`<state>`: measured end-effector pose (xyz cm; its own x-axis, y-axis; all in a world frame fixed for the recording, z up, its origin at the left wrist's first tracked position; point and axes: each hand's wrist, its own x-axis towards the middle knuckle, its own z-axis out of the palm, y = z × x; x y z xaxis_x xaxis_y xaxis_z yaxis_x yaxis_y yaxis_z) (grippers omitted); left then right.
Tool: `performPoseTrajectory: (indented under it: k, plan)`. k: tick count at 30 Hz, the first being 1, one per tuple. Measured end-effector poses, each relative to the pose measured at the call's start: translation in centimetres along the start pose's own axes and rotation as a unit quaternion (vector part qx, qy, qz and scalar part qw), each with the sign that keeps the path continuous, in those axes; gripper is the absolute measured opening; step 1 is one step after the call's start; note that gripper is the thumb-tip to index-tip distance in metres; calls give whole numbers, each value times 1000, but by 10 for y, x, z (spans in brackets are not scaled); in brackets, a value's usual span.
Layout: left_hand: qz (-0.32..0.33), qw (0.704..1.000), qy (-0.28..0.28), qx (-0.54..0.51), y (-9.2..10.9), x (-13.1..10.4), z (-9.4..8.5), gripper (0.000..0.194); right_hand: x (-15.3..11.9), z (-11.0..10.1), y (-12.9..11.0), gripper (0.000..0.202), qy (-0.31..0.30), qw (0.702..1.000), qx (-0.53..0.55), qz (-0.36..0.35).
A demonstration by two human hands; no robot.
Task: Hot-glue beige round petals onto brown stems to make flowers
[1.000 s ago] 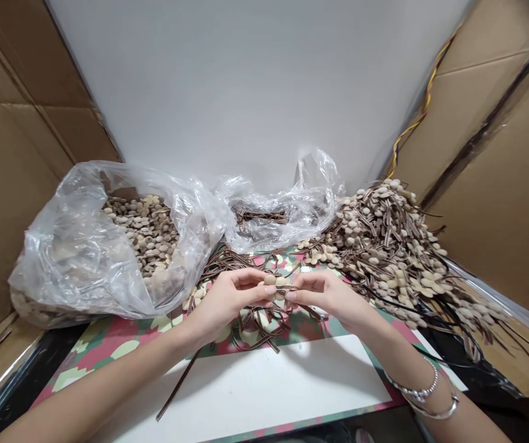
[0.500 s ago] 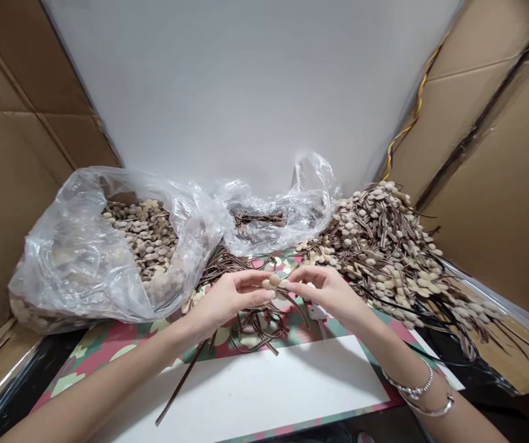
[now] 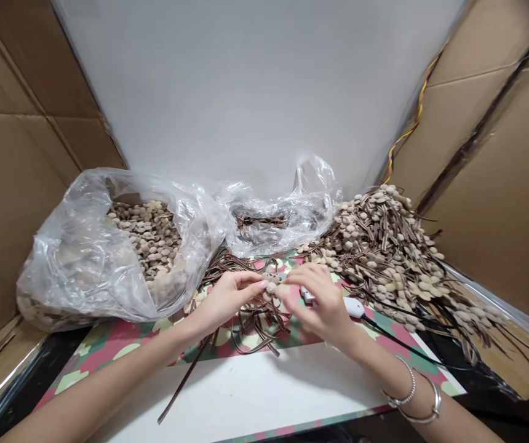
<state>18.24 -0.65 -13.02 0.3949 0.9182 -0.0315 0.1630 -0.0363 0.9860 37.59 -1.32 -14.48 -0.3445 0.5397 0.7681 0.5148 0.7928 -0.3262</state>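
My left hand [image 3: 230,301] is closed in a pinch, with thumb and forefinger on a small beige padded piece [image 3: 272,285] of rounded, petal-like lobes. My right hand [image 3: 322,301] reaches it from the other side, thumb and forefinger closed at the right edge of the piece. The right fingertips are slightly blurred. Beneath both hands lies a loose tangle of thin brown strips [image 3: 258,326]. Partly behind the right hand is a white handheld device [image 3: 354,306] with a black cord.
A clear plastic bag [image 3: 84,246] at left holds many beige lobed pieces [image 3: 149,237]. Another plastic bag [image 3: 287,212] with brown strips lies at the back. Beige pieces on brown stems heap up [image 3: 384,246] at right. A white sheet [image 3: 246,394] covers the front of a patterned mat [image 3: 117,338].
My right hand has turned and come lower, its fingers further over the piece. The brown strip that hung below its fingers no longer shows there. More of the white device is visible.
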Motion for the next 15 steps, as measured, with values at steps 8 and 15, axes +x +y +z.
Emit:
performPoseTrajectory:
  k: [8,15]
  plan:
    - [0,1000,-14,16,0,2,-2,32,9,-8,6,24,-168,870,300,354]
    - [-19,988,-129,-81,-4,-3,11,32,9,-4,3,21,-73,826,397,393]
